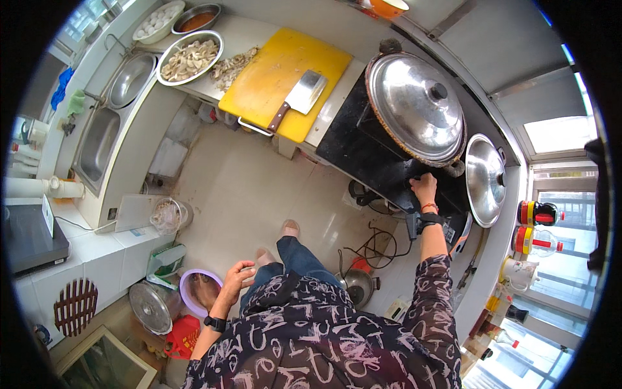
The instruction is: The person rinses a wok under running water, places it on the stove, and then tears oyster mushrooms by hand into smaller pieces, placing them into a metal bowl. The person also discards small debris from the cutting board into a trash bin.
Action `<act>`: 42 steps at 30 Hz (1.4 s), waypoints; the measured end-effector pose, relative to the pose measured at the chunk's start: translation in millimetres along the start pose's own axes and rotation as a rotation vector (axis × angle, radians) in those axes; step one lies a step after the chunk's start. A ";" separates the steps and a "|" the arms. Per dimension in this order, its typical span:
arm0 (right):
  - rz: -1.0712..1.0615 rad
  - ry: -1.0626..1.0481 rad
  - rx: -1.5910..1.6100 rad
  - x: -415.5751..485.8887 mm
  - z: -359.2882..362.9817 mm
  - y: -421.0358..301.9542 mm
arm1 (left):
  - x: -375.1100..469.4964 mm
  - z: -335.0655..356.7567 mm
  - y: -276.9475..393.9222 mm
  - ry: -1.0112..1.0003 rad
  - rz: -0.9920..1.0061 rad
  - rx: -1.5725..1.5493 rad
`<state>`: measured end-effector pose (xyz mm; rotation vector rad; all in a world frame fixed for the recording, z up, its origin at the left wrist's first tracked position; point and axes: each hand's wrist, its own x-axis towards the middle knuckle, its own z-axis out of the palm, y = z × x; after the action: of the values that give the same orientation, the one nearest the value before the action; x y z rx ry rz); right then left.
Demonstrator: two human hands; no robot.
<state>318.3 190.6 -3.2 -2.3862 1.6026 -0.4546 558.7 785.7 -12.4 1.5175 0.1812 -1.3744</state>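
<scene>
My right hand point(424, 188) is at the front of the black gas stove point(354, 141), its fingers closed around a dark control knob that they mostly hide. Just beyond it, a large wok with a rusty rim stands on the burner under a domed metal lid point(413, 104) with a black knob. To the right of that hand, a second metal lid point(483, 180) leans against the wall. My left hand point(236, 281) hangs free by my side with nothing in it, fingers loosely apart, above a purple-rimmed basin point(186, 281) on the floor.
A cleaver point(305, 95) lies on the yellow cutting board point(257, 80). Beside it are mushroom scraps point(233, 68) and a metal bowl of cut mushrooms point(190, 61). Left are eggs point(158, 22) and a double sink point(99, 146). A black cable point(379, 248) trails low at right.
</scene>
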 end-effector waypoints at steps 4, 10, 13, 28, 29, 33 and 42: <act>0.013 -0.121 -0.011 4.0 -2.3 2.0 | -16.9 -13.9 -39.0 -0.011 -0.047 -0.118; -0.199 -0.090 -0.101 2.7 -12.0 -1.8 | -36.1 -33.0 -89.6 0.004 -0.105 -0.205; -0.117 -0.197 -0.033 3.1 -10.2 1.0 | -37.1 -38.0 -109.1 0.003 -0.136 -0.222; -0.238 -0.249 -0.139 -5.9 -18.7 -15.4 | -33.0 -46.1 -170.9 -0.030 -0.261 -0.281; -0.223 -0.242 -0.172 -6.4 -18.9 -16.5 | -33.3 -46.1 -173.9 -0.031 -0.264 -0.282; -0.233 -0.253 -0.117 -9.3 -22.2 -20.8 | -35.0 -46.1 -182.6 -0.031 -0.283 -0.287; -0.249 -0.307 -0.223 -8.9 -26.8 -26.7 | -36.8 -44.2 -187.6 -0.018 -0.303 -0.310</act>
<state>327.8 208.4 30.0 -2.6734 1.2872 0.0568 446.1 921.9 -97.7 1.2514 0.6061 -1.5147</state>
